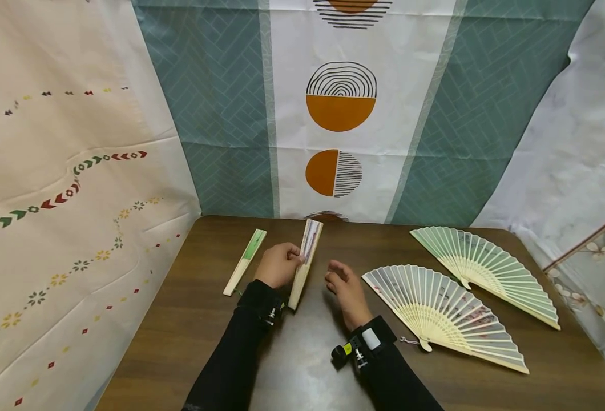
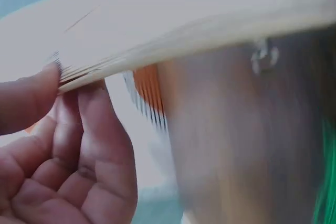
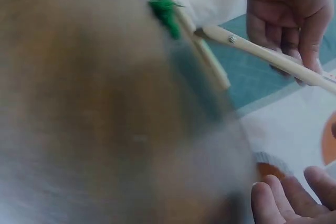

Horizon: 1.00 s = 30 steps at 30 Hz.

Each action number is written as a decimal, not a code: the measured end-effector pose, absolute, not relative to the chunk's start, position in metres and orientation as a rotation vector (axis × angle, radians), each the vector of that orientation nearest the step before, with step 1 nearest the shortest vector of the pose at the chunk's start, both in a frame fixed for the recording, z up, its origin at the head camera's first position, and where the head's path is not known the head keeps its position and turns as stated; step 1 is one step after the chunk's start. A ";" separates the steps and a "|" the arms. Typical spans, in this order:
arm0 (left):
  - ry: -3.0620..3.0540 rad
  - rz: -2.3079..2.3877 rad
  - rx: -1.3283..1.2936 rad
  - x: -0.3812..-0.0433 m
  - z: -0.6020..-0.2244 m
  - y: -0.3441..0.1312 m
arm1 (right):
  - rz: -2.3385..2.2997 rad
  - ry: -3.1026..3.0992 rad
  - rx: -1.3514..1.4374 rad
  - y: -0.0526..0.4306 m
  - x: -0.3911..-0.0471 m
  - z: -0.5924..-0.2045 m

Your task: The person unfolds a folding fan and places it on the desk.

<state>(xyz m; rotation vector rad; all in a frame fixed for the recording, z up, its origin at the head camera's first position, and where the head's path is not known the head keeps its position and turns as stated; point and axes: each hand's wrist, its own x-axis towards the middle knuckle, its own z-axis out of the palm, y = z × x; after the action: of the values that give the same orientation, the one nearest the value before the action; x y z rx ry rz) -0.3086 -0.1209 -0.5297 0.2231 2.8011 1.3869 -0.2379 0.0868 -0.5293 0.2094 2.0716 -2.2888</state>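
In the head view my left hand [image 1: 278, 266] pinches a folded hand fan [image 1: 301, 279] by its side, with pale ribs and a whitish, patterned leaf. The left wrist view shows the thumb on top of this fan [image 2: 184, 40] and the fingers beneath it. My right hand [image 1: 349, 293] is a short way to the right of the fan, fingers loosely bent, touching nothing. To the left of my left hand lies another folded fan [image 1: 245, 262] with a green leaf; its green tassel [image 3: 166, 13] shows in the right wrist view.
On the right of the brown table [image 1: 313, 377] two fans lie spread: a white one with a floral print [image 1: 446, 314] and, behind it, a green one [image 1: 487, 268]. A patterned cloth [image 1: 230, 114] hangs behind the table's back edge, and a pale cloth [image 1: 76, 228] hangs at the left.
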 end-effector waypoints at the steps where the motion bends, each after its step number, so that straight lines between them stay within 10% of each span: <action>1: 2.705 1.505 0.233 -0.301 -0.518 -0.116 | -2.293 2.066 0.213 0.088 -0.239 -0.525; 30: 2.159 1.903 0.128 -0.258 -0.483 -0.061 | -2.184 2.172 0.121 0.110 -0.236 -0.491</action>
<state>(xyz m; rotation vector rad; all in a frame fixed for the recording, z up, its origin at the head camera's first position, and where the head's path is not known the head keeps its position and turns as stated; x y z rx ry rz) -0.2583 -0.0608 -0.4826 0.1280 2.1593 1.9025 -0.2355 0.1095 -0.4913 0.1212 2.1720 -2.1840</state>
